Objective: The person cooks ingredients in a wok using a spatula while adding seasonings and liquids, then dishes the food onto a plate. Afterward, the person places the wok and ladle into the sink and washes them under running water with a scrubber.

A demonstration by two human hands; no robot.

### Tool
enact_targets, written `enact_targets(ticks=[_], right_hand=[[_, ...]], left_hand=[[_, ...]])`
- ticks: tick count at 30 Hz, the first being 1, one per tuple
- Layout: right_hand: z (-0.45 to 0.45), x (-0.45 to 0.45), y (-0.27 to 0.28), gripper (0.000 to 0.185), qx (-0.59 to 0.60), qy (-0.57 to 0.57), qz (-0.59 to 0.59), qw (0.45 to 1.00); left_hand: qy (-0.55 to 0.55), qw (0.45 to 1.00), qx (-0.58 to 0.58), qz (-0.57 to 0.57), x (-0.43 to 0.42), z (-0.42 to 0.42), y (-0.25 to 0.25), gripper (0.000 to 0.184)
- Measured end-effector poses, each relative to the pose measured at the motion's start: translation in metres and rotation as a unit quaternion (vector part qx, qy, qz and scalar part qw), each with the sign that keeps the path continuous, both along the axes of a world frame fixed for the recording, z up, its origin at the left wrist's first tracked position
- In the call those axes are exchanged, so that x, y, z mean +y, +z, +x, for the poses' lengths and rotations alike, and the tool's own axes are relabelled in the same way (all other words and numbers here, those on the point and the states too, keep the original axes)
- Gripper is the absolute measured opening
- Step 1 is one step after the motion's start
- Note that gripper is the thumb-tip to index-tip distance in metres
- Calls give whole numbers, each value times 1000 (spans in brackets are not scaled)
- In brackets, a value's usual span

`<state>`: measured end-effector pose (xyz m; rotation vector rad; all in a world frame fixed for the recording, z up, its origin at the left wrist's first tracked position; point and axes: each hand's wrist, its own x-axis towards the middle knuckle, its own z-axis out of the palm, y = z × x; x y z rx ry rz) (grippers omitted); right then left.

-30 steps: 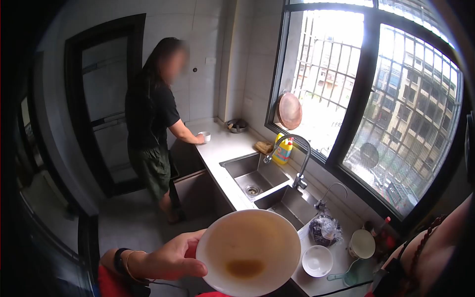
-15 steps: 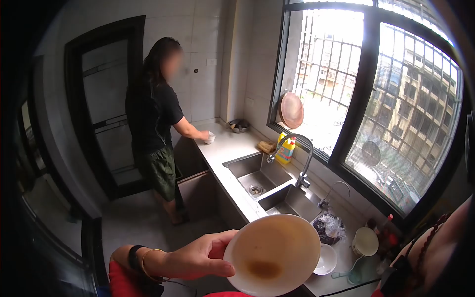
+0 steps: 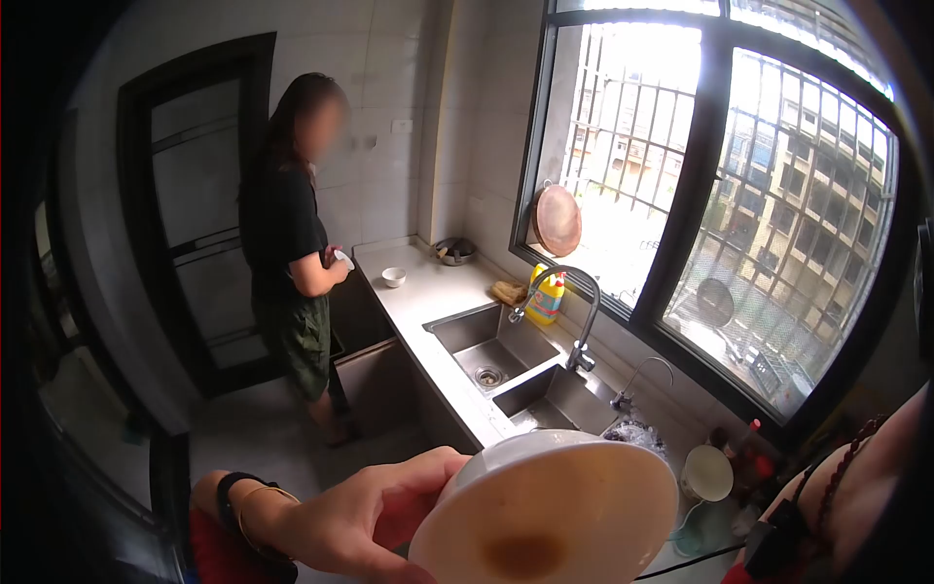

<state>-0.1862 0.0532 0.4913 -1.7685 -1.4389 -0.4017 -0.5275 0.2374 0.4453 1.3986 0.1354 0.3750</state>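
My left hand (image 3: pixel 375 511) grips the rim of a large white bowl (image 3: pixel 593 496) at the bottom centre. The bowl is tilted, its inside facing me, with a small pool of brown liquid low in it. Its side covers part of the counter. Of my right side only the arm shows, at the right edge, with a beaded bracelet; the right hand is out of sight. Beyond the bowl lies a double steel sink (image 3: pixel 491 341) with a black curved faucet (image 3: pixel 584 321).
Another person (image 3: pixel 292 234) stands at the far counter end, holding something white. A small white bowl (image 3: pixel 394 277) sits there, near a dark pan (image 3: pixel 454 252). A yellow bottle (image 3: pixel 545 297) stands behind the sink. A cup (image 3: pixel 706 474) and a plastic bag (image 3: pixel 637 436) are at the right.
My left hand has moved the large bowl rightwards and tipped it further, hiding the white bowl beside it. The other person has let go of the small bowl and drawn the hand back.
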Motion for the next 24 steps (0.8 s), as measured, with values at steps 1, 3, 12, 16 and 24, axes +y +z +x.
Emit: enact_targets(ticks=[1,3,12,16,24], right_hand=[[0,-2,0,57,-2,-1,1,1000],[1,-4,2,55,-4,-8,3,1000],[11,-28,14,47,-5,-46,19,999],[13,-38,17,43,0,-57,29,998],[4,-40,14,36,-1,-48,24,999]], left_hand=[[-7,999,-41,-17,-5,3,4,76],[-21,991,-122,-53,-15,13,12,61],[-99,967,-182,147,-13,10,24,101],[-55,883,-324,335,-14,22,38,99],[-107,900,-326,267,-8,40,24,100]])
